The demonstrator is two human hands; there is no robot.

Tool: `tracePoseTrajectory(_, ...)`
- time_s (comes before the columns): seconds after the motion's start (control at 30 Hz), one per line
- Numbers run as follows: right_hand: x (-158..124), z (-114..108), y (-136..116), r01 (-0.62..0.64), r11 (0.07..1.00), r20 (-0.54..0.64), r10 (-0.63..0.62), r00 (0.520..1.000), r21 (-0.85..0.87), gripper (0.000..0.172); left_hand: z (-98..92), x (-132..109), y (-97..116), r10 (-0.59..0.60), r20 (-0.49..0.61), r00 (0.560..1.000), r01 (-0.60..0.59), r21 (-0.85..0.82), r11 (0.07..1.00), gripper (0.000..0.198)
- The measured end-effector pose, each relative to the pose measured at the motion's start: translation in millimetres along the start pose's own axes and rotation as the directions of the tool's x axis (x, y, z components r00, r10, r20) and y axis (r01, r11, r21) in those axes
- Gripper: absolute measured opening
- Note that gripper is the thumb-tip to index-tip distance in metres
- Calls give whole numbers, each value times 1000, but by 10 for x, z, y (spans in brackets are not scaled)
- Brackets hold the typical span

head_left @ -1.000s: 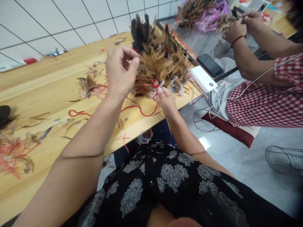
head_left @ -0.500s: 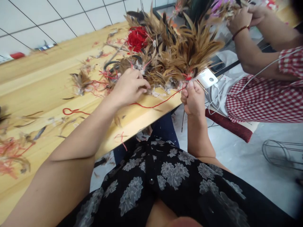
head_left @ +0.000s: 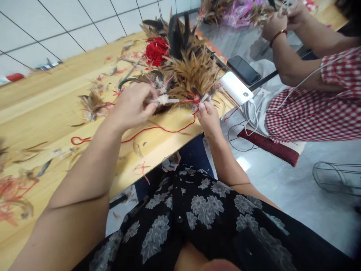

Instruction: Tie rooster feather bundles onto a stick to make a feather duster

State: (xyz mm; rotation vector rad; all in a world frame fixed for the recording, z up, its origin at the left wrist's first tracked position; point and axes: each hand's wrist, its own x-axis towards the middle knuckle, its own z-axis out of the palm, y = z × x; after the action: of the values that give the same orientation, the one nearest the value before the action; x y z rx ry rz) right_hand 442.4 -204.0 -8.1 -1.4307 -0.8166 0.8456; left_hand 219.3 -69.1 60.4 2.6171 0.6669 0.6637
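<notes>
My left hand pinches a feather by its far part, with pale down and a whitish quill pointing right. Close by, my right hand has its fingers closed at the tied base of a brown feather bundle, which fans up and away. Red thread is wound at that base and trails left across the table in a loose curve, passing behind my left forearm. The bundle partly covers other brown and black feathers heaped behind it.
A tangle of red thread lies behind the feathers. To the right are a white power bank with a cable and a dark phone. A co-worker's hands work at the upper right. Feather scraps litter the wooden table.
My right hand has moved left with the feather bundle, uncovering the phone and power bank. The left hand has lifted slightly left and now holds a feather. The red thread hangs slacker.
</notes>
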Motion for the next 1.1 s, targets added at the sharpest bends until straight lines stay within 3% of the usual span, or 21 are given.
tracePoseTrajectory(0.07, 21, 59, 22, 59, 989, -65, -69, 995, -134, 38, -206, -64, 117, -17, -68, 998, 14, -44, 999, 25)
tracePoseTrajectory(0.13, 26, 129, 27, 80, 966, -63, -99, 993, -248, 36, -334, -105, 267, 58, -103, 993, -63, -45, 997, 22)
tracePoseTrajectory(0.2, 19, 209, 17, 104, 945, -34, -120, 992, -309, 35, -366, -112, 404, 137, -70, 988, -139, -35, 990, 23)
tracePoseTrajectory(0.3, -8, 337, -28, 144, 917, 3, -154, 988, -372, 33, -260, -70, 493, 134, 29, 991, -132, -62, 989, 26)
tracePoseTrajectory(0.53, -107, 515, -188, 154, 879, 94, -125, 988, -451, 31, 43, 26, 282, 127, 56, 990, -131, 70, 989, 36)
tracePoseTrajectory(0.67, -138, 504, -222, 214, 857, 144, -166, 976, -468, 29, 38, 23, 229, 104, 11, 995, -104, 35, 994, 27)
tracePoseTrajectory(0.83, -143, 464, -211, 296, 821, 204, -223, 953, -487, 31, 41, -2, 193, 194, -104, 976, -187, 69, 980, 22)
tracePoseTrajectory(1.1, -249, 421, -288, 379, 809, 275, -279, 920, -449, 51, -13, -58, 251, 244, -137, 960, -214, 202, 956, 13)
